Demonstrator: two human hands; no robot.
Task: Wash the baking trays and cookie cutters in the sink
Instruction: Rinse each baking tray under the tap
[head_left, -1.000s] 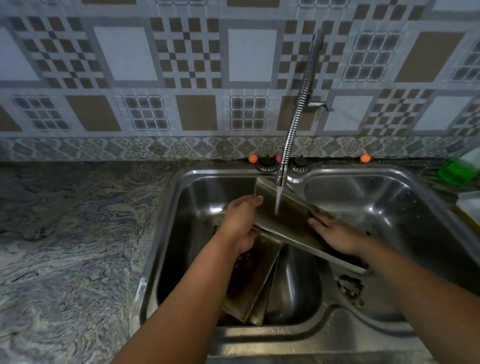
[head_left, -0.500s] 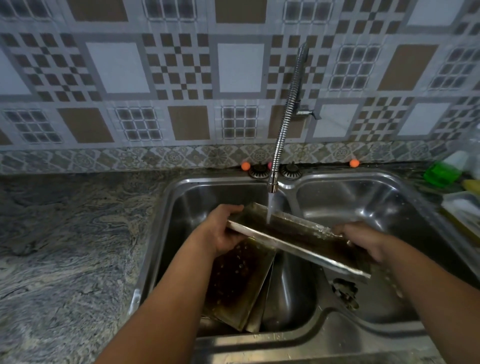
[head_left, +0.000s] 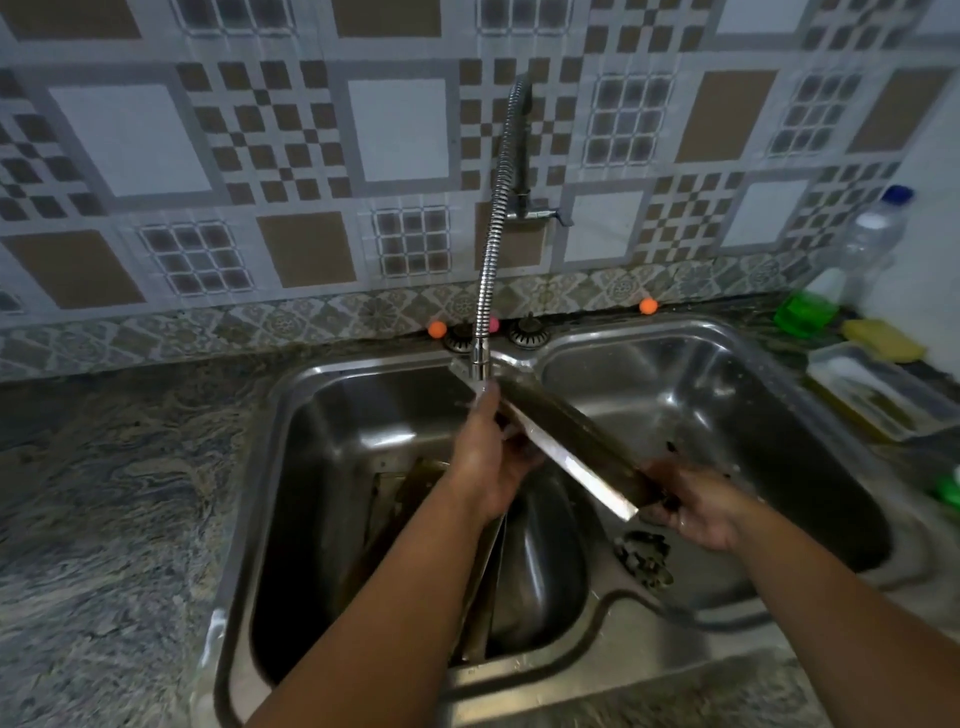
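Observation:
I hold a metal baking tray tilted on edge over the divider of the double sink, its far end under the running flexible faucet. My left hand grips the tray's upper left edge, with water falling on the fingers. My right hand grips its lower right end. More dirty trays lean in the left basin below my left arm. A metal cookie cutter lies in the right basin beside the divider.
Granite counter stretches left of the sink. At the right stand a green soap bottle, a clear plastic bottle, a yellow sponge and a small tray of utensils. Tiled wall behind.
The tray has swung from lying across the basins to steeply tilted, its far end up under the spout. My left hand rose toward the faucet; my right hand dropped lower.

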